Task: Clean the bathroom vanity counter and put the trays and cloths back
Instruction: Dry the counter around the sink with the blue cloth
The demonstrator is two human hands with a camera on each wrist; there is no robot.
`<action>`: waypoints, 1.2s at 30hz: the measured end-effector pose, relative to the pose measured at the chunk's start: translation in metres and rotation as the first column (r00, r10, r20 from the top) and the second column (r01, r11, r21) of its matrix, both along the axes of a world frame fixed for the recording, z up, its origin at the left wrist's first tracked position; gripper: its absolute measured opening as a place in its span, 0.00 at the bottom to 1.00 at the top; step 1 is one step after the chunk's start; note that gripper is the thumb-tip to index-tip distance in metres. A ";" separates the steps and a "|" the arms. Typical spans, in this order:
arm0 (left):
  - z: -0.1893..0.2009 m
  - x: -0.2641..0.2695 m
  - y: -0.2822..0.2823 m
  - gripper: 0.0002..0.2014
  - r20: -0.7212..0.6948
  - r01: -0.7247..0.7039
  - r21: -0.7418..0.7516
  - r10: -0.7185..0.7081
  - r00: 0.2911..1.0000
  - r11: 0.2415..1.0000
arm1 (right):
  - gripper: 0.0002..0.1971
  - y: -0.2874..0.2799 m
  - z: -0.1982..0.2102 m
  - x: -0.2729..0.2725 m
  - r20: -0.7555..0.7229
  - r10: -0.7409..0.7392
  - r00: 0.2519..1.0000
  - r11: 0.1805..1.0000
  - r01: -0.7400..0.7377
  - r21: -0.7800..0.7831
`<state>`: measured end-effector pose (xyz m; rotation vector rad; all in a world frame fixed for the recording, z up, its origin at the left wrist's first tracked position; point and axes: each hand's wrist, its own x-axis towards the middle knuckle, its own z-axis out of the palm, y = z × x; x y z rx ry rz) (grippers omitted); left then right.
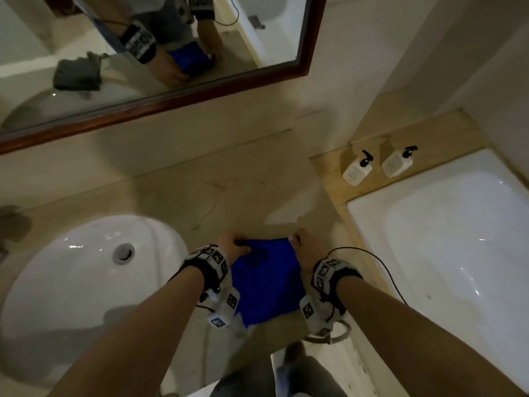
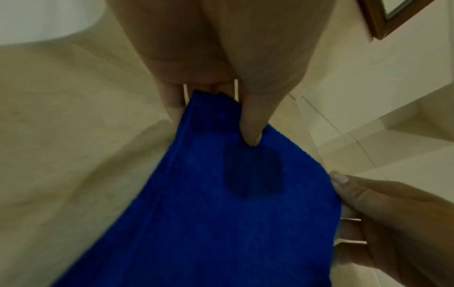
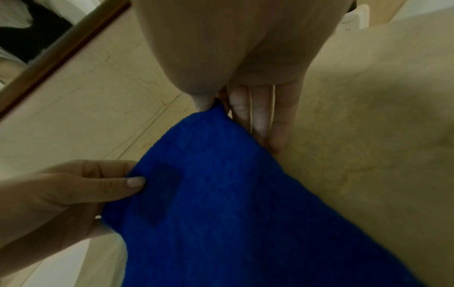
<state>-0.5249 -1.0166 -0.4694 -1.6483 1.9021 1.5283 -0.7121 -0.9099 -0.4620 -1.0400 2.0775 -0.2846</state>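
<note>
On the tan counter (image 1: pixel 177 196), right of the sink (image 1: pixel 86 267), lies a blue cloth (image 1: pixel 263 279). The left hand (image 1: pixel 232 247) pinches its 11 o'clock corner, and the right hand (image 1: pixel 303 247) pinches its 1 o'clock corner, both arms stretched forward.

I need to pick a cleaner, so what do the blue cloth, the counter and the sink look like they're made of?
Blue cloth: soft fuzzy pile, probably microfibre. Counter: beige with faint veins, looks like polished marble or an imitation. Sink: white, glossy highlights, likely glazed ceramic.
</note>
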 end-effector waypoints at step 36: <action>-0.044 -0.182 0.250 0.36 0.407 0.199 -0.485 0.019 0.913 0.852 | 0.33 0.003 -0.069 -0.143 -0.232 0.519 0.823 0.778 -0.567 -0.270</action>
